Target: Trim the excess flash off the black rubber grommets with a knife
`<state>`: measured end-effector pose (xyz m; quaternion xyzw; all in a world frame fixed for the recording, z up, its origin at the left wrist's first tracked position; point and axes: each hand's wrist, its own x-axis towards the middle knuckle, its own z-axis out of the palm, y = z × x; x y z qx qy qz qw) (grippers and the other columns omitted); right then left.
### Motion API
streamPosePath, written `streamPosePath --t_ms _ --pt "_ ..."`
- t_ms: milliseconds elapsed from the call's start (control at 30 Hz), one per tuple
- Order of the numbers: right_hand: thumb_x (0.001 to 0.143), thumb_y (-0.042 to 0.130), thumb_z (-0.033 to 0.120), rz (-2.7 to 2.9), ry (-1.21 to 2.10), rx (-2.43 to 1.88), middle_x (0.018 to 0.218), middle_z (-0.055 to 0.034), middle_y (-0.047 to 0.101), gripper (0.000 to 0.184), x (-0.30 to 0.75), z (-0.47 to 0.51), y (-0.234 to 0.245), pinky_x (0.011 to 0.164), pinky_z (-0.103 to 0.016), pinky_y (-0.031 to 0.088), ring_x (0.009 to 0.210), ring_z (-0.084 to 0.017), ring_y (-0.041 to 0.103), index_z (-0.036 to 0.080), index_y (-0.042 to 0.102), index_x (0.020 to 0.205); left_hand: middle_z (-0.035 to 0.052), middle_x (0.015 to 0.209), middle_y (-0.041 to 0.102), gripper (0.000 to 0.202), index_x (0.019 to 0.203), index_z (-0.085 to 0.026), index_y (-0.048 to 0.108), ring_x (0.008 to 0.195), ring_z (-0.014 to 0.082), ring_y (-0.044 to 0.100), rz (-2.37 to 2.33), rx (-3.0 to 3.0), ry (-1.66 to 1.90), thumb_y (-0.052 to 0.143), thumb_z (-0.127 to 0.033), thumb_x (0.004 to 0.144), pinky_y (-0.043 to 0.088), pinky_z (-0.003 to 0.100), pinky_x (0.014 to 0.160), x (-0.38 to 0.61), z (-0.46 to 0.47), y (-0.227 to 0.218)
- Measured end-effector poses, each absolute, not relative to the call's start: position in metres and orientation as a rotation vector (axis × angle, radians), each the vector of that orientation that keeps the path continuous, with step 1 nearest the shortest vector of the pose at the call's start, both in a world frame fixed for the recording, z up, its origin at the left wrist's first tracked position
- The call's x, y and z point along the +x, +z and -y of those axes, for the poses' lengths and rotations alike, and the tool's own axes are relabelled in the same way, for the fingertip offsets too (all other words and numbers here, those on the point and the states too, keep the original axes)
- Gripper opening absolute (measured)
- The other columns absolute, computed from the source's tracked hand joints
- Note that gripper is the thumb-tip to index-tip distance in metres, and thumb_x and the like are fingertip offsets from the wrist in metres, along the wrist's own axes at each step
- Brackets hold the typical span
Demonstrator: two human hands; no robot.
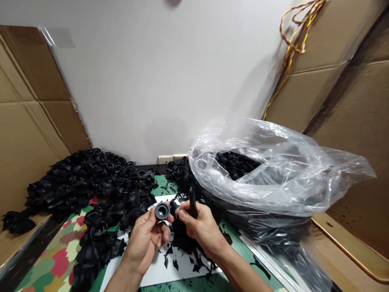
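My left hand pinches a round black ribbed rubber boot between thumb and fingers, its ringed opening turned toward me. Close on its right, my right hand is closed around a dark pen-like tool that sticks up past the fingers; its working tip is hidden. The right thumb and forefinger are near the boot's right edge, where dark bits make it hard to tell what they pinch. Below both hands, black rubber scraps lie scattered over a white board.
A large heap of black rubber boots spreads on the left over a patterned cloth. On the right stands a clear plastic bag of black parts. Cardboard panels flank the white wall. Twisted yellow wires hang upper right.
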<state>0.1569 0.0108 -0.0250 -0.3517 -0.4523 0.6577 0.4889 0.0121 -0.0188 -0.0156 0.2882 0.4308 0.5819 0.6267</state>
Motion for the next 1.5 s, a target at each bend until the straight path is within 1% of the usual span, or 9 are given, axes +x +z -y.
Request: streamPosePath --t_ms 300,500,600,767,867,1000,1167,1300,1500 --pt "0.072 0.063 0.026 1.3 1.451 -0.855 0.061 0.0016 0.056 0.011 0.154 -0.007 -0.026 0.037 -0.019 0.022 0.041 -0.005 0.029 0.015 0.064 0.073 0.0021 0.062 0.063 0.036 0.084 -0.013 0.069 0.04 0.0071 0.05 -1.016 0.712 1.362 0.077 -0.041 0.064 0.025 0.015 0.033 0.013 0.019 -0.015" --pt "0.069 0.058 0.016 1.442 1.267 -0.806 0.066 0.0005 0.058 0.005 0.152 -0.003 -0.017 0.056 -0.022 0.043 0.058 -0.013 0.051 0.017 0.062 0.073 0.0003 0.054 0.06 0.041 0.089 -0.014 0.07 0.041 0.0069 0.046 -1.047 0.745 1.357 0.074 -0.047 0.065 0.025 0.016 0.037 0.012 0.019 -0.016" --pt "0.065 0.054 0.007 1.617 0.939 -0.778 0.075 -0.0015 0.06 0.022 0.147 -0.002 -0.018 0.061 -0.024 0.047 0.067 -0.015 0.057 0.019 0.063 0.081 -0.002 0.049 0.056 0.045 0.086 -0.014 0.069 0.039 0.0066 0.042 -1.05 0.787 1.347 0.075 -0.051 0.062 0.026 0.017 0.037 0.015 0.02 -0.013" --pt "0.068 0.045 0.003 1.707 0.284 -0.725 0.072 -0.0016 0.056 0.026 0.162 -0.01 0.002 0.052 -0.022 0.044 0.059 -0.013 0.056 0.021 0.062 0.075 0.0022 0.052 0.061 0.057 0.092 -0.011 0.067 0.041 0.0135 0.051 -1.127 0.938 1.321 0.066 -0.062 0.065 0.029 0.02 0.035 0.02 0.017 0.001" --pt "0.074 0.045 0.004 1.591 -0.051 -0.752 0.073 -0.0031 0.059 0.024 0.202 -0.022 0.039 0.062 -0.027 0.047 0.069 -0.017 0.059 0.02 0.061 0.08 0.0109 0.078 0.07 0.063 0.1 -0.011 0.065 0.044 0.0124 0.054 -1.222 0.988 1.407 0.064 -0.063 0.065 0.03 0.02 0.036 0.013 0.013 0.017" --pt "0.075 0.056 0.018 1.399 -0.363 -1.17 0.072 -0.006 0.061 0.008 0.263 -0.052 0.075 0.064 -0.034 0.046 0.067 -0.022 0.058 0.018 0.064 0.074 0.009 0.074 0.068 0.053 0.086 -0.01 0.066 0.044 0.012 0.053 -1.365 1.122 1.429 0.067 -0.057 0.061 0.03 0.021 0.036 0.002 0.003 0.033" --pt "0.077 0.057 0.025 1.495 -0.246 -1.312 0.08 -0.0082 0.066 0.019 0.274 -0.047 0.066 0.065 -0.035 0.046 0.07 -0.023 0.06 0.017 0.069 0.088 0.0059 0.074 0.068 0.033 0.085 -0.016 0.067 0.053 0.0154 0.057 -1.626 1.717 1.086 0.046 -0.041 0.079 0.041 0.026 0.05 0.015 -0.006 0.028" --pt "0.082 0.054 0.028 1.582 0.117 -1.073 0.077 -0.0054 0.066 0.017 0.235 -0.011 0.043 0.063 -0.031 0.046 0.07 -0.021 0.06 0.019 0.068 0.083 0.0061 0.075 0.066 0.014 0.075 -0.02 0.069 0.076 0.0252 0.061 -1.739 1.864 0.894 0.061 -0.03 0.071 0.041 0.033 0.068 0.037 -0.008 0.015" --pt "0.08 0.056 0.038 1.476 0.706 -1.079 0.067 -0.0029 0.062 0.025 0.2 -0.011 0.016 0.057 -0.029 0.042 0.061 -0.018 0.055 0.017 0.068 0.076 0.0011 0.078 0.059 0.017 0.074 -0.026 0.071 0.079 0.0247 0.058 -1.711 1.912 0.741 0.073 -0.023 0.058 0.038 0.031 0.068 0.037 -0.01 0.008"
